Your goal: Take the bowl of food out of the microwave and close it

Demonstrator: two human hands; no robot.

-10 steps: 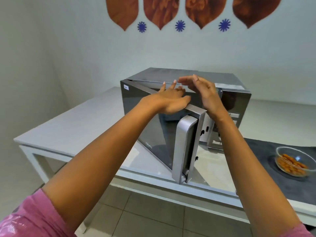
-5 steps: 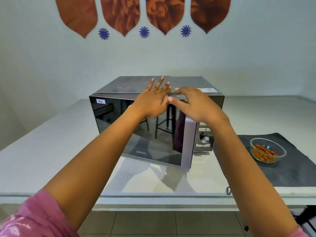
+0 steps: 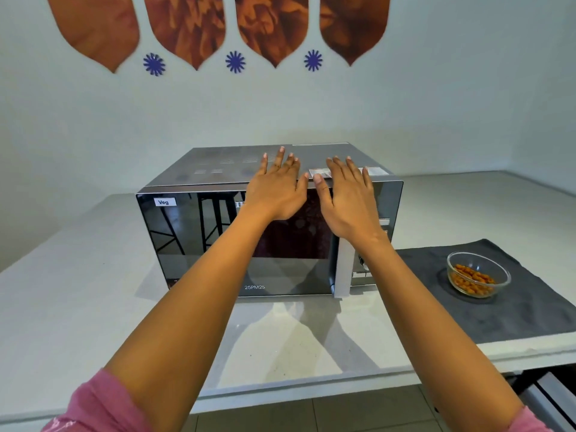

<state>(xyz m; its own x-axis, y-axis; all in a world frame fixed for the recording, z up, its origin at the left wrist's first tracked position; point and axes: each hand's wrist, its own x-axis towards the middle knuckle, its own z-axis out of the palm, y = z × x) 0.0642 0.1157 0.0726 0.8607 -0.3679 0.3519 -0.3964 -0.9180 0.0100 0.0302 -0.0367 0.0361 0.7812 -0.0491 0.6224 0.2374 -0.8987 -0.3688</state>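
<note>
- The microwave (image 3: 268, 241) sits on the white table (image 3: 78, 307), its dark glass door (image 3: 237, 244) flush with the front, so it looks closed.
- The left hand (image 3: 276, 190) lies flat against the door's top edge, fingers straight and slightly fanned, tips reaching over the roof of the oven, gripping nothing.
- The right hand (image 3: 349, 198) is just beside it, palm down at the same edge, fingers extended and a little apart, thumb nearly touching the left thumb; it holds nothing either.
- The glass bowl (image 3: 478, 274) stands upright on the dark grey mat (image 3: 514, 307) to the right of the microwave, well apart from both hands.
- Inside the bowl is a low heap of orange-brown food pieces (image 3: 472, 279), filling only the bottom part.
</note>
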